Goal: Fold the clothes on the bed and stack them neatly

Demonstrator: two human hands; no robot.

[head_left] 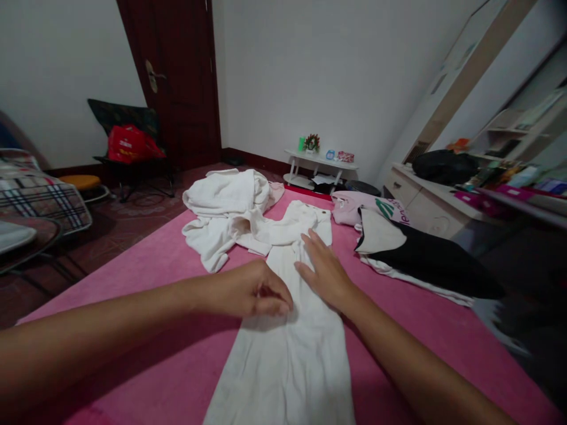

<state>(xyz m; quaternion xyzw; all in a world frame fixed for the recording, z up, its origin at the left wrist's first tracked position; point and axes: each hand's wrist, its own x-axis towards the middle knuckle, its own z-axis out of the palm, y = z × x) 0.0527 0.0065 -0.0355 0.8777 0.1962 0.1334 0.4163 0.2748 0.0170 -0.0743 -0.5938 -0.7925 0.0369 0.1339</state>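
White trousers (296, 348) lie lengthwise on the pink bed cover, the buttoned waistband at the far end and the legs running towards me. My right hand (325, 274) rests flat on their upper right side, fingers stretched out and apart. Over the middle of the trousers, my left hand (257, 292) is curled, thumb against the bent fingers. Whether a bit of cloth is pinched there is hidden. A rumpled pile of white clothing (225, 195) sits just beyond, on the left, touching the trousers' upper part.
On the right of the pink cover (177, 330) are a folded pink top (348, 206) and a black-and-white garment (425, 254). A dresser (425, 203) stands at the right. Beyond the bed are a small white shelf (316, 158) and a chair holding a red bag (133, 143).
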